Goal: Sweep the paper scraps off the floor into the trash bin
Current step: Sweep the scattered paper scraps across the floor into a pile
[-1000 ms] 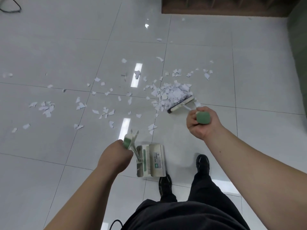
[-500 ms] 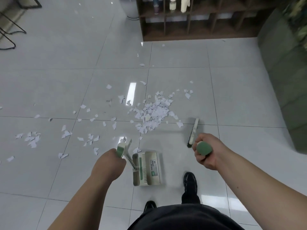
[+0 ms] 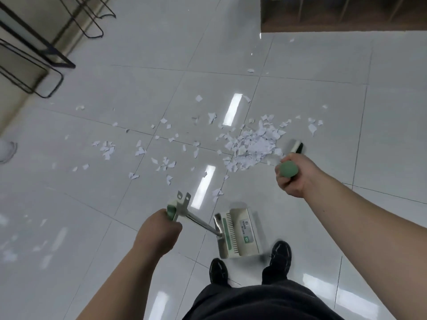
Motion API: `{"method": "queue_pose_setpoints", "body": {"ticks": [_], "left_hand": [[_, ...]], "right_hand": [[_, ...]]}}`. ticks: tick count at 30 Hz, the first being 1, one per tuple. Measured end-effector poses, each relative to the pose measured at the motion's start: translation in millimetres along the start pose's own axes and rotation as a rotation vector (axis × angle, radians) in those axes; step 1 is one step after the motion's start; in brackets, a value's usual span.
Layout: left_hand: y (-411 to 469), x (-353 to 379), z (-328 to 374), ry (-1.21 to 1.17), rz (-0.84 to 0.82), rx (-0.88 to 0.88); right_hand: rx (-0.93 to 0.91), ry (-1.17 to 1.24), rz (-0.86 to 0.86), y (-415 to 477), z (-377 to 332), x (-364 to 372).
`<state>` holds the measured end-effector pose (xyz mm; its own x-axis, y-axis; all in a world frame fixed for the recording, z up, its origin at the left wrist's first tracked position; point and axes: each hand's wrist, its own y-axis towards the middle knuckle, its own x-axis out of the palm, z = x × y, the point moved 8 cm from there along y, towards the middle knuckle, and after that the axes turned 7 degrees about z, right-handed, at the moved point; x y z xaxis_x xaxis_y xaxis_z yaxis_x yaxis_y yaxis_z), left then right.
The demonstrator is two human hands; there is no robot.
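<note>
torn paper scraps [image 3: 253,146] litter glossy tiles [image 3: 143,88].

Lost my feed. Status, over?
Left hand grips dustpan handle, right hand grips broom. Scraps piled beside broom head, many scattered. No obstacle seen.

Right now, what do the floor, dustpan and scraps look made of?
Floor: glossy tile, likely ceramic; grout lines, sharp light reflections.
Dustpan: matte cream plastic, probably; moulded comb teeth.
Scraps: thin white paper; ragged torn edges.
</note>
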<state>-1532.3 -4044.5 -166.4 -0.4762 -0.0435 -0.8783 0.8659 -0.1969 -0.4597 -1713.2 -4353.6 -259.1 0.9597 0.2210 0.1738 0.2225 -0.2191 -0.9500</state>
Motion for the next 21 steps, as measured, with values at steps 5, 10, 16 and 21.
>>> {"method": "queue_pose_setpoints", "body": {"ticks": [5,10,16,21], "left_hand": [[-17,2,-18,-0.033,-0.002,-0.080],[-25,1,-35,-0.031,0.013,-0.127],[-26,-3,-49,-0.061,0.028,-0.131],[-25,1,-63,-0.069,0.015,-0.138]], "right_hand": [[0.002,0.084,-0.109,15,-24,13],[-0.005,0.148,-0.159,5,-22,12],[-0.014,-0.145,-0.129,-34,35,31],[0.017,-0.441,-0.092,-65,85,28]]}}
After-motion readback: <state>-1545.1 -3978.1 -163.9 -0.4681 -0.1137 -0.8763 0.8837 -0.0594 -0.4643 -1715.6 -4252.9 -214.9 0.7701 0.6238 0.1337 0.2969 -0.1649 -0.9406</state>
